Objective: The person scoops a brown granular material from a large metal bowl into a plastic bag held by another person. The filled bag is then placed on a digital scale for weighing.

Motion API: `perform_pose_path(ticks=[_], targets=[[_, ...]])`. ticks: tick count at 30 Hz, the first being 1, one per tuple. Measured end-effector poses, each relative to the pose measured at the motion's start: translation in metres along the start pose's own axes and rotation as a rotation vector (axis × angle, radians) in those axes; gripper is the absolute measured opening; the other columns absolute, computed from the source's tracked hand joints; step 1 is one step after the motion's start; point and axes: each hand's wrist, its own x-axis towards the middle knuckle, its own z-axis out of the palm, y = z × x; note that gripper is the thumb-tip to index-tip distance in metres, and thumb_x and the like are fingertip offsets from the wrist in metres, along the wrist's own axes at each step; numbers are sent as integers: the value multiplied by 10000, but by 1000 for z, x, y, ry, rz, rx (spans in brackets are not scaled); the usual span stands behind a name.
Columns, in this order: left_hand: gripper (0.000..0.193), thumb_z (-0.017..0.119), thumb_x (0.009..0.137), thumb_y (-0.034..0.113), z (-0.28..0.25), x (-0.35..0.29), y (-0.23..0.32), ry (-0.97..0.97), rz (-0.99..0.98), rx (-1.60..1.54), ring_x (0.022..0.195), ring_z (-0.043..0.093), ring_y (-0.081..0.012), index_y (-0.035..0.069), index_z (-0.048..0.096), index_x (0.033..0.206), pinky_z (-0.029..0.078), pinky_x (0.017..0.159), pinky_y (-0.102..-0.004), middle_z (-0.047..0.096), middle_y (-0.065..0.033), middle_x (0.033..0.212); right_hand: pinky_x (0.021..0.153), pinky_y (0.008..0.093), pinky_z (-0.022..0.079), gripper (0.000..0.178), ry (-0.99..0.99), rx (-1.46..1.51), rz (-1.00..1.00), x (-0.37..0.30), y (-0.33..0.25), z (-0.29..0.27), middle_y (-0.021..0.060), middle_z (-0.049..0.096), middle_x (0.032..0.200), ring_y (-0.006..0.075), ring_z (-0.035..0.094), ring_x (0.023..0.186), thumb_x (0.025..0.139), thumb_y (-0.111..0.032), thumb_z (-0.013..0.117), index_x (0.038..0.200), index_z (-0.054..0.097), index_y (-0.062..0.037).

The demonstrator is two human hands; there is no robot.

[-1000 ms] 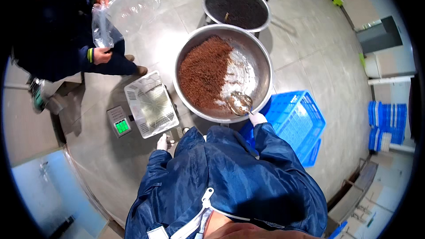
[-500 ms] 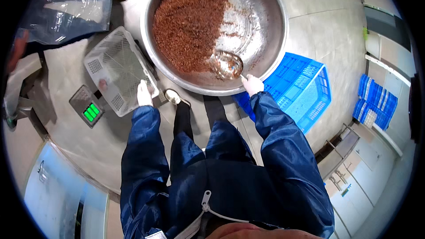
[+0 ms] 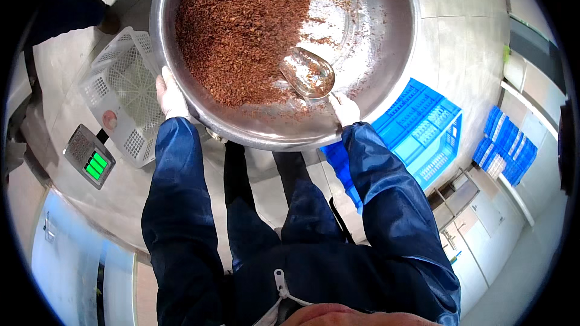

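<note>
Steel dominates the view: a wide round polished steel basin (image 3: 386, 54) is gripped at its near rim by both gloved hands. The left hand (image 3: 171, 93) is closed on the rim at its left side, and the right hand (image 3: 344, 108) is clamped on the rim at the lower right. Coarse reddish-brown granular material (image 3: 241, 30) is heaped over the basin's left half, while the right half shows bare, shiny metal dusted with scattered grains. A clear oval plastic scoop (image 3: 308, 72) lies inside, beside the heap, close to the right hand. Just left of the basin, a white perforated plastic basket (image 3: 118, 99) rests by a small grey scale with a green display (image 3: 90, 158). A blue slatted plastic crate (image 3: 423, 130) sits on the pale floor to the right, partly hidden by the dark blue sleeve (image 3: 386, 205).
</note>
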Motion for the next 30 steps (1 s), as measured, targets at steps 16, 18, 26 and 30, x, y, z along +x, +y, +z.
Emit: perform_pose_path(ticks=[16,18,26,30], targets=[[287,497,918,279,-11,22,-29,-8,258,93,756,491,-139,2,545,970,423,728,-286,568,-53,856,627,425,447,370,192,173,-399,113,-184,29,173,610,718,344,598,709,856,-433,498,812,577,-75],[290,500,916,285,-11,22,-32,24,253,144,758,492,-139,3,544,968,424,730,-288,568,-57,853,595,450,463,350,281,175,-418,106,-185,32,154,602,660,364,593,646,837,-421,526,743,556,-85],[380,489,922,323,-12,25,-35,55,246,272,848,509,-172,-23,532,1074,418,784,-296,575,-90,963,758,427,461,459,28,191,-230,119,-185,39,211,628,805,381,594,839,836,-479,485,818,620,-41],[377,477,930,320,-11,18,-29,62,311,304,866,517,-170,-20,539,1083,414,787,-293,581,-97,981,675,437,452,445,147,204,-254,118,-188,44,175,618,746,366,594,755,823,-485,497,724,604,-65]])
